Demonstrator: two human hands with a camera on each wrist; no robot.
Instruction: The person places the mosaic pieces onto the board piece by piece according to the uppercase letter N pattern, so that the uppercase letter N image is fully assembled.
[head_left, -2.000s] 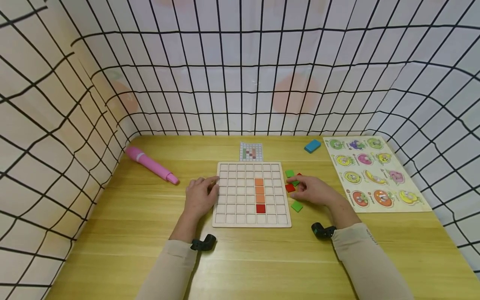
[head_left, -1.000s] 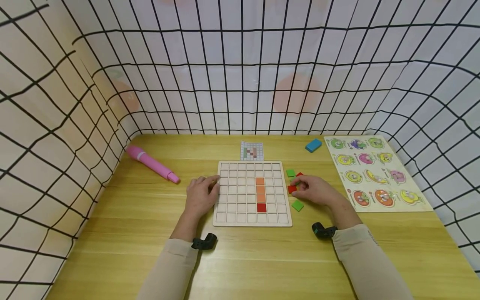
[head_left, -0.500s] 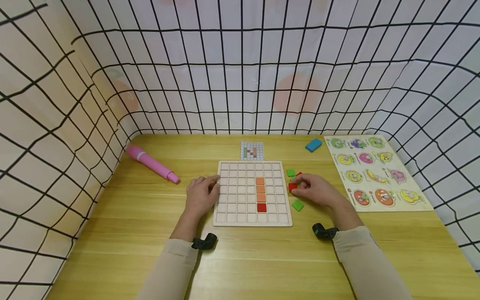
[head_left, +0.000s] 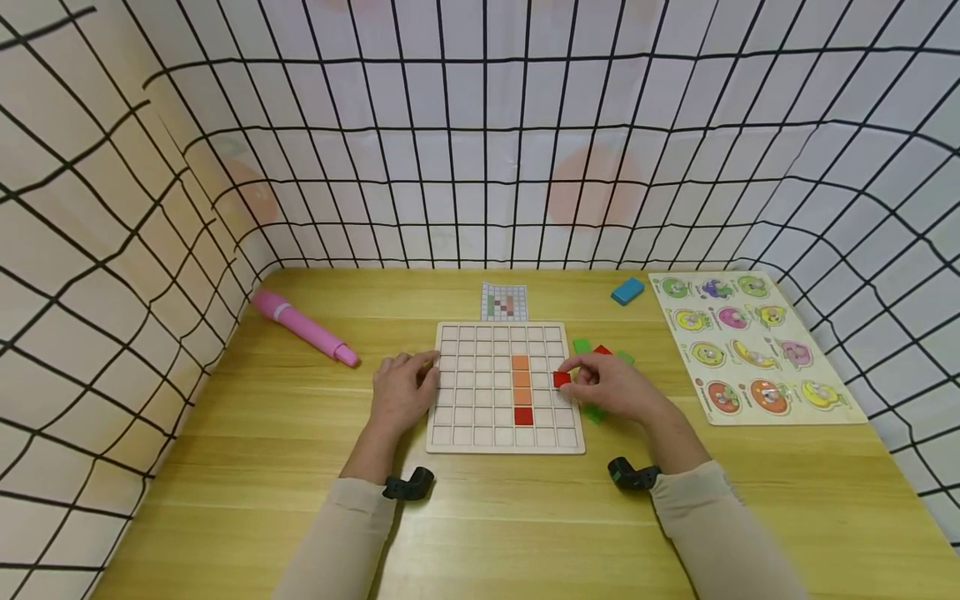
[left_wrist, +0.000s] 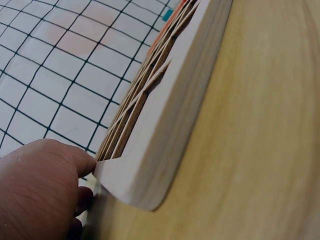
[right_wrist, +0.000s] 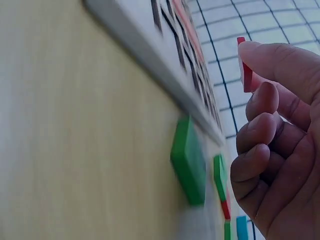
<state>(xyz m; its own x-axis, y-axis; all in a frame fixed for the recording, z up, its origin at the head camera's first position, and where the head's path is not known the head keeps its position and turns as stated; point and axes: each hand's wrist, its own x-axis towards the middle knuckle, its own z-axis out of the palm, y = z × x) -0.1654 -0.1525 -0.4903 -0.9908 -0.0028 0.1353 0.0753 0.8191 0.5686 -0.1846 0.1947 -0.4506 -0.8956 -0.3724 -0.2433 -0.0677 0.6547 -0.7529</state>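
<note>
My right hand (head_left: 617,385) pinches a red square tile (head_left: 562,379) between thumb and index finger, above the right side of the wooden grid board (head_left: 475,445). In the right wrist view the red tile (right_wrist: 246,70) stands on edge in the fingertips, with the other fingers curled in. My left hand (head_left: 401,393) rests against the board's left edge with thumb and index fingertip; the left wrist view shows the thumb at the board's side (left_wrist: 150,165). Three orange tiles (head_left: 521,379) and one red tile (head_left: 523,416) form a column in the board's cells.
Loose green tiles (head_left: 582,346) and a red tile (head_left: 602,350) lie right of the board, partly hidden by my right hand. A patterned card (head_left: 504,302) sits behind the board. Around it lie a pink microphone-shaped toy (head_left: 307,329), a blue block (head_left: 627,291) and a fruit puzzle board (head_left: 742,342).
My right hand has picked up the red tile from the table beside the board and moved left with it, over the board's right edge. My left hand has stayed at the left edge.
</note>
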